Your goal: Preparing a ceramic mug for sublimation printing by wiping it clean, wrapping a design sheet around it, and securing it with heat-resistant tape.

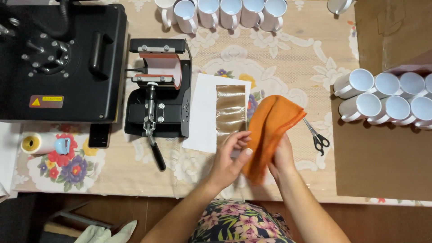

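I see both my left hand (pixel 230 158) and right hand (pixel 282 157) closed on the orange cloth (pixel 269 128), near the scissors (pixel 317 137) and white sheet (pixel 204 112).

There is a single view, from a camera worn on the person's head. It looks almost straight down on the table (pixel 288 49), from above its near edge, facing away from the person's body. It sits near enough that both hands, the left hand (pixel 229 159) and the right hand (pixel 282 157), rise from the bottom middle of the frame, with the forearms and a strip of flowered clothing below them. The far edge takes in a row of white mugs (pixel 220 13), the left a black press machine (pixel 63 58), the right a sheet of cardboard (pixel 382 157). A strip of floor shows along the bottom.
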